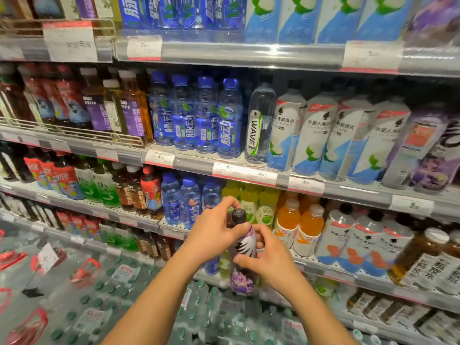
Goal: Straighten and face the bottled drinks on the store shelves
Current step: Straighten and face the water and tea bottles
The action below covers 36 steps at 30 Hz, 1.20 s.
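Hands meet around one purple bottle (243, 257) with a black cap (239, 215), held upright in mid-air, clear of the shelves (249, 54) of bottled drinks. The left hand (214, 235) wraps the bottle's neck and shoulder, fingers curled behind it. The right hand (268, 257) grasps the middle of the label, thumb across the front. Both forearms reach forward from below. This looks like the facing step: turning the label outward. Next, the bottle likely needs setting beside the similar purple bottles (433, 158) at the far right, label forward.
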### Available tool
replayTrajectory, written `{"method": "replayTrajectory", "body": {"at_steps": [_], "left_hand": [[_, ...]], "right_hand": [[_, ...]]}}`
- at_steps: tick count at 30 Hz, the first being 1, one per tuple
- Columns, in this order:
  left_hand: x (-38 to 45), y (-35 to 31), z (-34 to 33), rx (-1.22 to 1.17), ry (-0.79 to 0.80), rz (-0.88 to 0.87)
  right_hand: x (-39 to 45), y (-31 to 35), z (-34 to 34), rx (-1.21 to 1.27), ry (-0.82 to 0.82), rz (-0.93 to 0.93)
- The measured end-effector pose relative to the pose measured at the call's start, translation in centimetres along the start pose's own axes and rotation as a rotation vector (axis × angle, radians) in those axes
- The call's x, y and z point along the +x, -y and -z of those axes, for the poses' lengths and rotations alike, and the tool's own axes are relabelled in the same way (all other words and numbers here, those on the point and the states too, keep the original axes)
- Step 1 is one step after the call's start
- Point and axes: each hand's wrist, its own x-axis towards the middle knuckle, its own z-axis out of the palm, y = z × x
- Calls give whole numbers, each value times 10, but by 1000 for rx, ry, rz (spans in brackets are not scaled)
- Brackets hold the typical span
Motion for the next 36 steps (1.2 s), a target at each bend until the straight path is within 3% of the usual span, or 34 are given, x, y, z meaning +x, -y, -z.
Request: {"method": "replayTrajectory", "body": {"at_steps": [12,17,22,26,31,36], "left_hand": [[9,-123,-71,-96,251,-247],[14,-172,-83,0,172,-383],[22,-213,-99,-113,245,-461],[44,-230,-126,150,219,-515],[64,-233,-166,492,238,-453],[68,-230,-199,578,207,-362]], "right_hand": [[-86,-33,124,-36,-253,-103],[-121,-40,168,-8,-423,-121],[-148,-51,210,-6,-595,-145],[-162,-54,249,-44,-725,-134],[-161,-49,304,-127,-830,-101],[-147,-43,353,-186,-869,-38]]}}
